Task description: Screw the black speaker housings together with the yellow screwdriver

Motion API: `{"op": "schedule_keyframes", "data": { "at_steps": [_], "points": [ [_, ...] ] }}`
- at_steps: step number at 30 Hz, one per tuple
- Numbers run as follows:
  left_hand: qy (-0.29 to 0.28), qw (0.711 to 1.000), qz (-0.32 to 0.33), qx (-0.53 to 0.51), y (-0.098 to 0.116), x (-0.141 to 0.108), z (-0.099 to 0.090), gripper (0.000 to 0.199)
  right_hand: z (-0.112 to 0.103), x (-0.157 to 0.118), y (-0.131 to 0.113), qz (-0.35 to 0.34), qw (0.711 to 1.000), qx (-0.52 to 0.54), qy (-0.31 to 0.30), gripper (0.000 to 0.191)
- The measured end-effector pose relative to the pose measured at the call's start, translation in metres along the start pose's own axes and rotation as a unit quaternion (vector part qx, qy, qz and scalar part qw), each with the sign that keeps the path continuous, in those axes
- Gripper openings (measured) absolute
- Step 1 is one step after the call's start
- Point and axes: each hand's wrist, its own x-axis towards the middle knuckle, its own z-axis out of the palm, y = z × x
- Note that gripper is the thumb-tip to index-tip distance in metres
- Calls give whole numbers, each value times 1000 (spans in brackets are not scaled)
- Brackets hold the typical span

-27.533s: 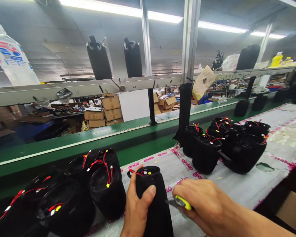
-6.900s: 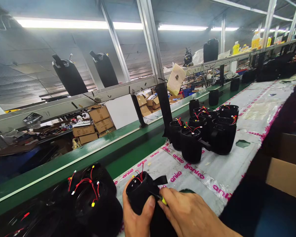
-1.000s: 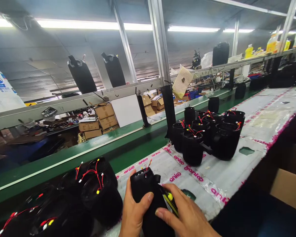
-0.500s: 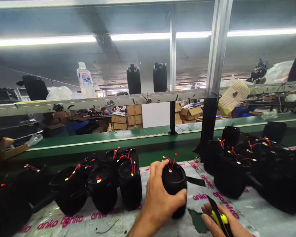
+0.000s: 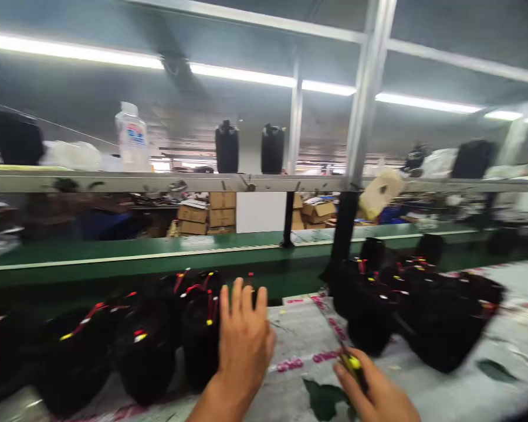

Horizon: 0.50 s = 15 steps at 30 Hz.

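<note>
My left hand (image 5: 245, 337) is raised with its back toward me, its fingers stretched up and slightly apart. Behind it a black fabric-covered cylinder is almost wholly hidden; a red connector tip (image 5: 250, 274) shows above the fingers. Whether the fingers touch it I cannot tell. Directly left stands another black cylinder (image 5: 201, 346) with red wires and a yellow plug on top. My right hand (image 5: 374, 384) is closed around a black and yellow utility knife (image 5: 354, 364), blade pointing up and away, low over the printed sheet (image 5: 290, 346).
Several black cylinders with wires crowd the left (image 5: 145, 357), and another cluster (image 5: 440, 322) stands at right. Behind runs a green conveyor (image 5: 158, 249). A metal shelf (image 5: 193, 183) above it carries a plastic bottle (image 5: 132, 140). A dark green patch (image 5: 323, 398) shows near my right hand.
My left hand has moved left with the cylinder, toward the left group, and its fingers have straightened from their wrapped grip. The right hand still holds the knife. The view has swung right.
</note>
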Motion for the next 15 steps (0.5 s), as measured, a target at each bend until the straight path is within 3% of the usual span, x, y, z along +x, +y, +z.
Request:
{"op": "schedule_keyframes", "data": {
  "at_steps": [2,4,8,12,15],
  "points": [
    [8,1000,20,4,-3,0,-2,48,-4,15,-8,-47,991,-116,-41,40],
    [12,999,44,11,-5,-1,-6,46,1,30,-10,-51,976,-209,-46,38],
    [52,990,121,52,-19,-10,-31,49,26,57,1,-59,972,-226,-28,38],
    [79,984,102,122,-67,-19,-70,48,36,73,-3,-94,976,-194,-17,31],
    [30,981,89,168,-105,-26,-90,51,16,80,-50,-138,978,-148,44,39]
  ]
}}
